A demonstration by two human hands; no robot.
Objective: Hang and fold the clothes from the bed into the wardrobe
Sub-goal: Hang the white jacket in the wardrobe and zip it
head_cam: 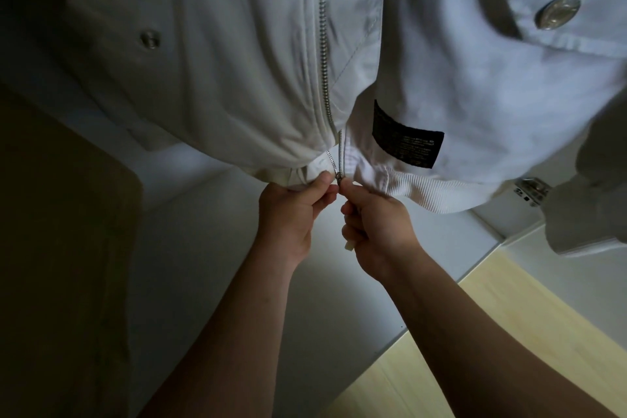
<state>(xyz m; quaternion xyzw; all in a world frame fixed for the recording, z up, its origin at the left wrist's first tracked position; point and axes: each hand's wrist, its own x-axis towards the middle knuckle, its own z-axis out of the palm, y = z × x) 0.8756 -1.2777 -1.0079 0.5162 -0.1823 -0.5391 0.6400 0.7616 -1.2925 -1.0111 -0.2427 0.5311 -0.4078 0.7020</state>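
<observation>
A white jacket (220, 61) hangs in front of me and fills the upper half of the view. It has a metal zipper (324, 44) down its front, a black label (407, 142) and a ribbed hem (431, 190). My left hand (291, 210) pinches the hem on the left side of the zipper's bottom end. My right hand (373, 224) pinches the zipper's bottom end on the right side. The two zipper halves meet between my fingertips.
A second white garment with a large silver button (558, 12) hangs at the right. The white wardrobe floor (210, 248) lies below the jacket. A dark panel (61, 248) stands at the left, a light wooden floor (475, 332) at the lower right.
</observation>
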